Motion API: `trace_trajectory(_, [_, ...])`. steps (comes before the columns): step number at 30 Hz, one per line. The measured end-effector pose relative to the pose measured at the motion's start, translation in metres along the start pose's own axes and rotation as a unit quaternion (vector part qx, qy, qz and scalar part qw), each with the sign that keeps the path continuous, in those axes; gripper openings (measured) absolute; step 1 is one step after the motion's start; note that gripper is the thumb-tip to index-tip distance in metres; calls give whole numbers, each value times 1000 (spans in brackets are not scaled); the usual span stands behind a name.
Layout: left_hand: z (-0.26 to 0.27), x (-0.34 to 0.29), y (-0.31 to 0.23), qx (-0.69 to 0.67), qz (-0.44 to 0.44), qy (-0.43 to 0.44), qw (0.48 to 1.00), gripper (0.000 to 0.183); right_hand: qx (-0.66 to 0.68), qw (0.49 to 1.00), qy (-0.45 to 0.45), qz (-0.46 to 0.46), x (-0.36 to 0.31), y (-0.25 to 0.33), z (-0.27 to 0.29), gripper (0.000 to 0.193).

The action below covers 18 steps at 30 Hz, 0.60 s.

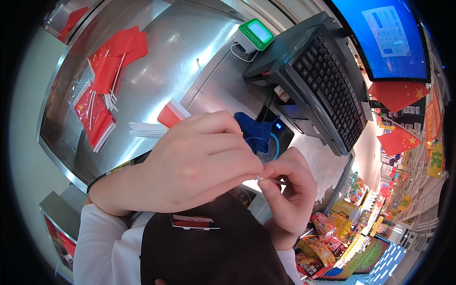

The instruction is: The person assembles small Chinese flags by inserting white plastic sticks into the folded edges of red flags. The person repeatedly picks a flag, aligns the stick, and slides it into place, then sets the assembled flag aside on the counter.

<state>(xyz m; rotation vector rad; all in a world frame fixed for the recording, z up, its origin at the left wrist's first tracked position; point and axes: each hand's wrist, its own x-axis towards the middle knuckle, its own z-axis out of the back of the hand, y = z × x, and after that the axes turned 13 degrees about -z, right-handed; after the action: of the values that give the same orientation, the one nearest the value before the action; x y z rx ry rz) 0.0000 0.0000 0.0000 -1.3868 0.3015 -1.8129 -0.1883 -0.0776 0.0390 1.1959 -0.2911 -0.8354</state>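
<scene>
My left hand [204, 164] is closed above the counter, its back toward me and its fingertips mostly hidden. It meets my right hand [292, 190], whose thumb and forefinger pinch a thin pale stick [280, 182]. A white tip of the stick shows between the two hands. Beyond my left hand are a small red paper flag [170, 115] and a bundle of white sticks [145, 129], both partly covered by the hand. On the far left of the counter lies a pile of small red flags [107, 71] with yellow stars, some in clear plastic wrap.
A black keyboard [327, 85] stands to the right, below a blue monitor [389, 38]. A green-and-white payment device [255, 34] sits at the back of the steel counter [166, 52]. Dark blue cloth [256, 130] lies past my hands. Snack packs [323, 237] fill shelves at lower right.
</scene>
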Motion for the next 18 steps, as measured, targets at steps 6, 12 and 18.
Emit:
trace_trajectory(6, [-1,0,0,-7,0,-11,1000,19,5,1000,-6,-1,1,0,-2,18])
trace_trajectory(12, [-1,-1,1,-23,12,-15,1000,19,19,1000,-17,-13,0,0,-3,17])
trace_trajectory(18, [-1,0,1,-42,34,-22,998,19,45,999,-22,-19,0,0,-4,16])
